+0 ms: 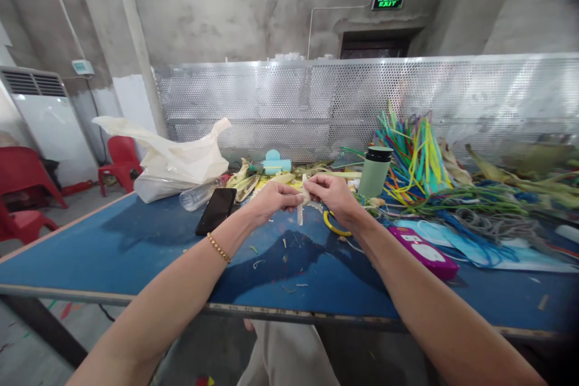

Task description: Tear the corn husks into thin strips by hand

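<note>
Over the middle of the table, my left hand (275,200) and my right hand (332,194) meet with fingertips pinched on a pale strip (300,215) that looks like corn husk. One end of the strip hangs down below the fingers, and another part sticks up between them. The fingers partly hide how it is folded or knotted. Just beside my right wrist lies a yellow curved handle (335,226), partly covered by the hand. Behind the hands are yellowish husks (244,181). Small pale scraps (257,264) are scattered on the blue table (149,259) below.
Left of my hands lie a black phone (216,211), a clear bottle (196,196) and a white plastic bag (181,163). To the right stand a green canister (376,172) and bundled colourful strips (420,160). A magenta box (425,253) and coiled cords (493,223) lie near my right forearm.
</note>
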`<state>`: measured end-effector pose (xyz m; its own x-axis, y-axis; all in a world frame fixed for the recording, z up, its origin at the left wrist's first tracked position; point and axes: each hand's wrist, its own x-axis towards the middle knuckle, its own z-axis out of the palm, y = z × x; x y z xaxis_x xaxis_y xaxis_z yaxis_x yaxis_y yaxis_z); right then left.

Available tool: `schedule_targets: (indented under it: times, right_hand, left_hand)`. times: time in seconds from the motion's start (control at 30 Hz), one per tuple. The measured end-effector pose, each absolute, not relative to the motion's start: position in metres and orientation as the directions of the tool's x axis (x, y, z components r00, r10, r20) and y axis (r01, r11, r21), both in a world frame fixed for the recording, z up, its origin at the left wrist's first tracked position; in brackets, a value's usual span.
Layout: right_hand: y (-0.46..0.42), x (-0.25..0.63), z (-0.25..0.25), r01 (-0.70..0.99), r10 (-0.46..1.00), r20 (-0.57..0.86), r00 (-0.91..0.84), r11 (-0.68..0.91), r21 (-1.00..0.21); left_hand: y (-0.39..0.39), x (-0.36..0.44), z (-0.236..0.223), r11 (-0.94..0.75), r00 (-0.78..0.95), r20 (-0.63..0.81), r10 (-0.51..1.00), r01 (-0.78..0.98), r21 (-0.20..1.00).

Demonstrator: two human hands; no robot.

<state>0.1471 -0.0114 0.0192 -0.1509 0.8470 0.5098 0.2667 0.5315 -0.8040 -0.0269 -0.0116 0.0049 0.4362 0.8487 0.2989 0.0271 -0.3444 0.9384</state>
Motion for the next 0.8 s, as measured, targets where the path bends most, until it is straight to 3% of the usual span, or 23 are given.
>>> schedule_targets:
  times: [0.23,0.8]
  right_hand:
    - [-0.0103,0.1505,0.0171,0.309,0.850,0.465,-0.247,0.524,-0.794]
    - [-0.0092,0.1502,0.0167,0.478,0.837,0.501,-0.220,0.540,-0.693]
  left_hand:
    - [-0.0066,-0.0276,0.0050,-0.267,0.333,0.294,0.896,-0.124,0.956]
    - [-0.0070,-0.0277,0.0046,-0.405,0.332,0.360,0.872,0.074,0.912]
